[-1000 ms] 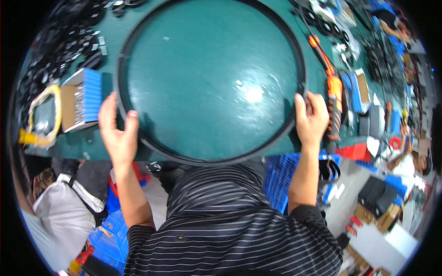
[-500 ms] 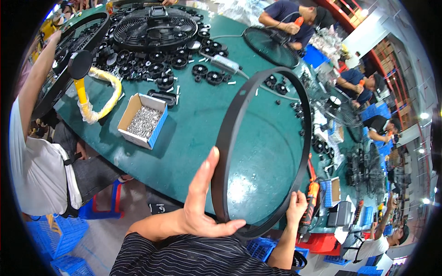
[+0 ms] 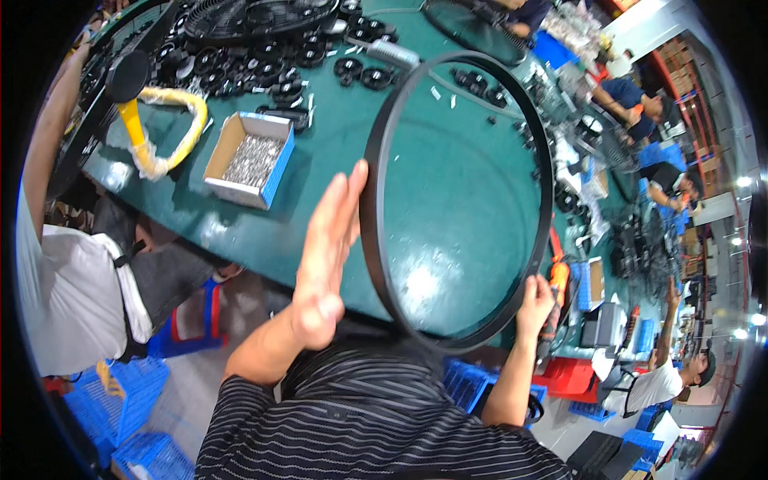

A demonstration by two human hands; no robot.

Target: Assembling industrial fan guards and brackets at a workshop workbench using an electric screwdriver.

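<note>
Pinching the large, thin, round black hoop [image 3: 373, 232] at its lower right rim: right hand [image 3: 534, 306], forearm angled up from below. Left hand [image 3: 322, 248] flat, fingers extended, fingertips by hoop's left side, contact unclear. Hoop tilted over green tabletop [image 3: 260, 236]. Left of hoop: blue-and-white cardboard box [image 3: 278, 178], small silver metal pieces [image 3: 254, 160] inside. Right of hoop: orange-and-black handheld tool [image 3: 558, 278].

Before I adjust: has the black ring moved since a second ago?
Yes: the black ring has shifted right, away from the box of metal parts, and tilted, left side up.
</note>
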